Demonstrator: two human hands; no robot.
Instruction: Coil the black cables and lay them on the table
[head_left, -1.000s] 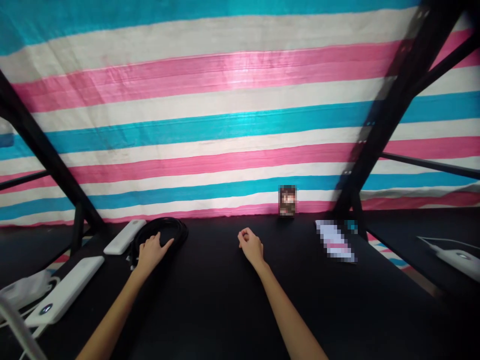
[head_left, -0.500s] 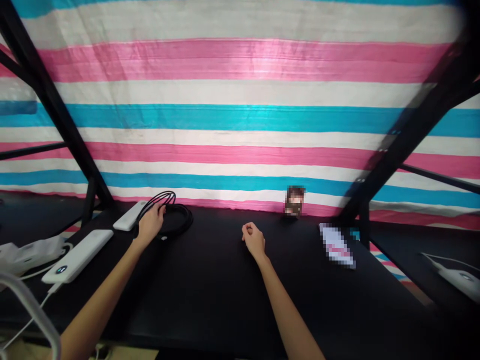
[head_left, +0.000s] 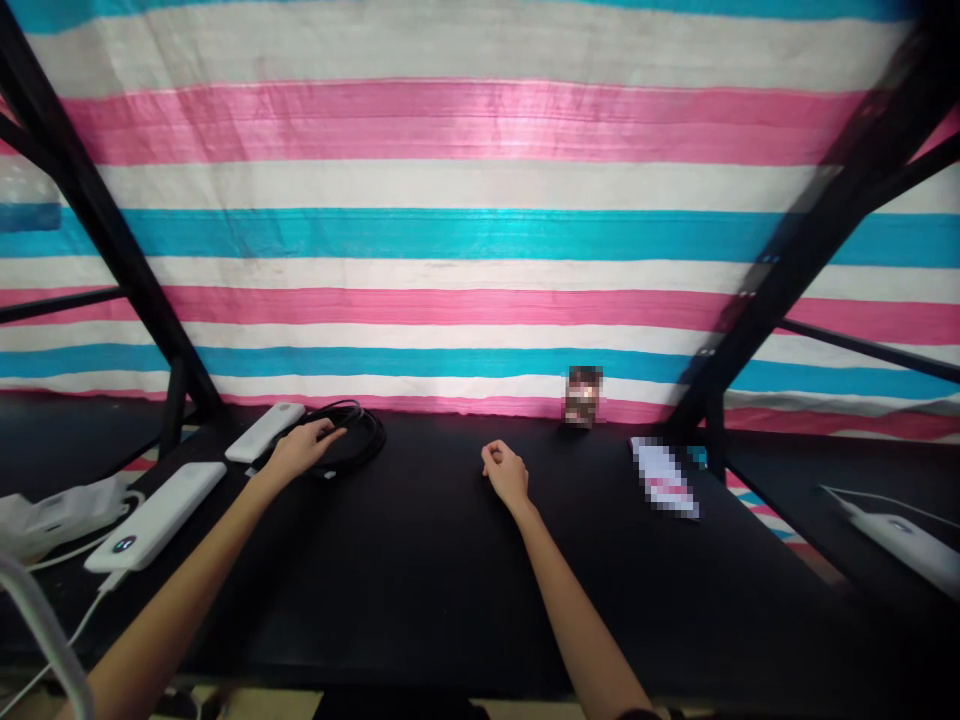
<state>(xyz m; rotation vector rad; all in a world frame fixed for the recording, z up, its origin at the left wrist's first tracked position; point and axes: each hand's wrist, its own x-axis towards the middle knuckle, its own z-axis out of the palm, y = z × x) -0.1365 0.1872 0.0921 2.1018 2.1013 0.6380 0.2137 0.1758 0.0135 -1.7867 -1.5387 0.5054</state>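
A coiled black cable [head_left: 367, 455] lies on the black tabletop [head_left: 420, 570] toward the back left. My left hand [head_left: 300, 452] rests over the coil's left side, fingers stretched out and apart from the thumb, so it looks open. Part of the cable is hidden beneath it; a small light connector shows near the coil's front. Right behind that hand is a white power bank [head_left: 264, 432]. My right hand [head_left: 506, 475] sits at the middle of the table, its fingers curled in and nothing visible in them.
A second white power bank [head_left: 156, 515] with a lit display and plugged-in cable is at left, beside a white power strip [head_left: 67, 515]. Toward the right are a blurred upright item [head_left: 582, 398] and a blurred white packet [head_left: 666, 478]. Black frame bars [head_left: 780, 285] slant up on both sides.
The cable loops my left hand was holding up have come down onto the coil. That hand's fingers have straightened. My right hand keeps its pose; the view shifts slightly.
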